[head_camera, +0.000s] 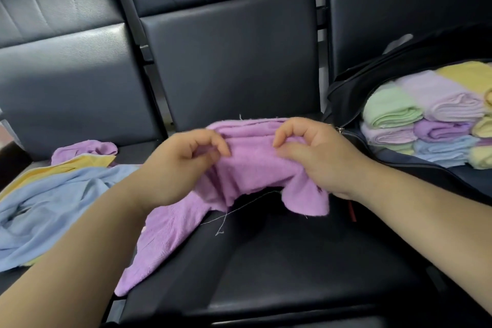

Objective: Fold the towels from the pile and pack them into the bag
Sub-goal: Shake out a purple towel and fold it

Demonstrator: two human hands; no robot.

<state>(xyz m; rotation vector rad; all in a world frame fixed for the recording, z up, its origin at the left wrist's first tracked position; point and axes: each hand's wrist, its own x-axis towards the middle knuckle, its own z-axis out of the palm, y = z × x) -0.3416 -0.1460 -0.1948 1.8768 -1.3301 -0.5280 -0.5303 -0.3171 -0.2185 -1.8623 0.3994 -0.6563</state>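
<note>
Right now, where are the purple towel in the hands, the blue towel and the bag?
purple towel (253, 165): head view, its bunched middle below the top fold.
blue towel (53, 202): head view, its crumpled middle.
bag (346, 101): head view, its black left wall.

Bare left hand (181, 168), bare right hand (322, 160), bare forearms (80, 242).

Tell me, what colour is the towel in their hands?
Purple towel, plain, clearest in the head view.
</note>
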